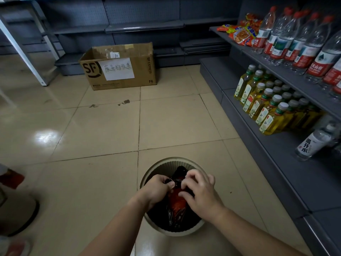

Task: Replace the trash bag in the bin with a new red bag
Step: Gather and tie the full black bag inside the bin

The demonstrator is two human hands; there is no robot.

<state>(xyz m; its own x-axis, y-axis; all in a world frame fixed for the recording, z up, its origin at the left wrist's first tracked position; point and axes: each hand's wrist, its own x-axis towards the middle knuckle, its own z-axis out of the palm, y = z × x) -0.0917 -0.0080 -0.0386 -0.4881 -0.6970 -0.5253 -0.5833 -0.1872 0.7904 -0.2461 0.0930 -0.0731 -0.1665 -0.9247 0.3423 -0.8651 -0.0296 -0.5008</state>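
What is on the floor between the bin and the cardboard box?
Head view: bare tiles lie between the bin and the cardboard box, with only small dark marks near the box.

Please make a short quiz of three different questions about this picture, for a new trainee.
1. True or false: both hands are on the black bag inside the bin.
2. Which stands nearest the cardboard box? A) oil bottles B) empty grey shelves C) the bin
3. Fill in: the water bottles have ___ caps.

Key:
1. True: the left hand and right hand pinch the bag's gathered top.
2. B: the empty grey shelves are just behind it.
3. Red.
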